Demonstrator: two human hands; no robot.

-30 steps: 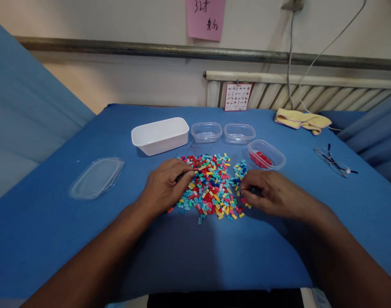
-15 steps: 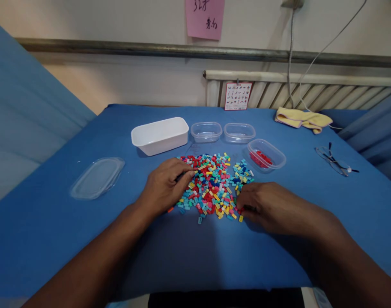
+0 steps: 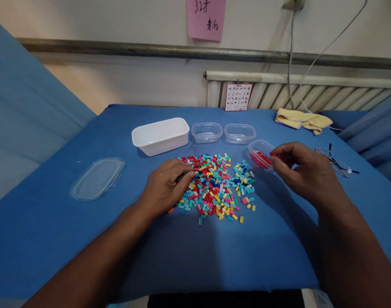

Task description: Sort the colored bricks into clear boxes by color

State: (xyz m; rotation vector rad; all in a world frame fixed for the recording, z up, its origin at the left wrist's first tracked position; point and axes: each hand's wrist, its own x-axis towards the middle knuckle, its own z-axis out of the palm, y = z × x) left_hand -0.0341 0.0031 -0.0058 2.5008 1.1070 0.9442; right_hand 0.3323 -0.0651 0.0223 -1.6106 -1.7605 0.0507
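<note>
A mixed heap of small colourful toy building bricks (image 3: 211,184) lies on the blue cloth in front of me. My left hand (image 3: 166,182) rests at the heap's left edge, loosely curved, thumb a little apart from the index finger; its other fingertips are hidden. Over the right rim of a clear plastic container (image 3: 253,146), my right hand (image 3: 299,171) pinches a small red brick (image 3: 273,155) between thumb and forefinger. Inside that container lie several red bricks (image 3: 260,160). A few yellow and pink bricks (image 3: 246,201) are scattered at the heap's right side.
Behind the heap stand a white tub (image 3: 161,139) and two clear containers, one left (image 3: 207,136) and one right (image 3: 240,137). Clear lids (image 3: 97,177) lie at left. Glasses (image 3: 338,164) and a yellow cloth (image 3: 302,119) are at right. A radiator (image 3: 326,90) borders the back.
My right hand has moved from the heap's right edge up and right to the clear container, carrying a red brick. My left hand has stayed in place.
</note>
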